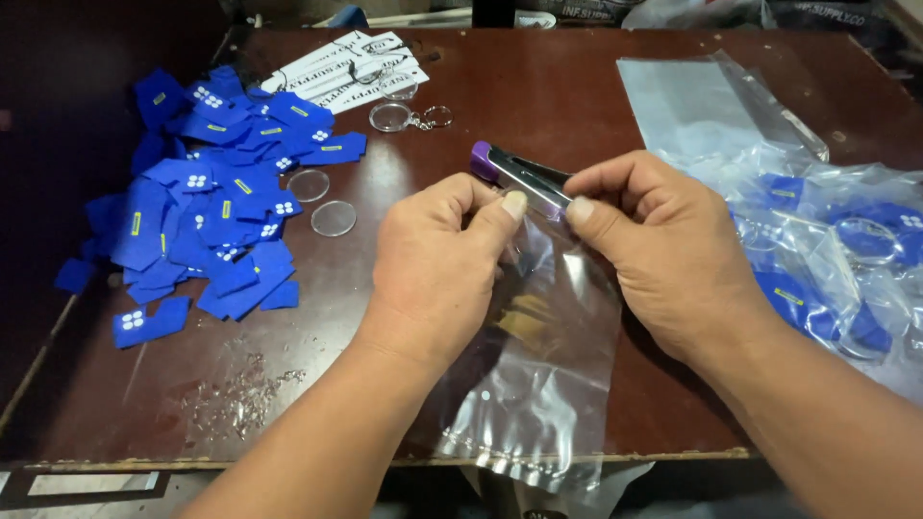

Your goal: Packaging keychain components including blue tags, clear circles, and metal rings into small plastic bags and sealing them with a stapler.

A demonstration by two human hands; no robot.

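A clear, crinkled plastic bag (543, 356) is pinched at its top edge by the left hand (437, 269) and right hand (663, 250), fingers closed on it, above the dark brown wooden worktop (538, 106). A purple-tipped metal tool (519, 173) is gripped there too. Flat blue card pieces (212, 211) are heaped at left.

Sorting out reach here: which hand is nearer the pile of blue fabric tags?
Left. The left hand sits just right of the blue fabric tags; the right hand lies farther right, beyond it.
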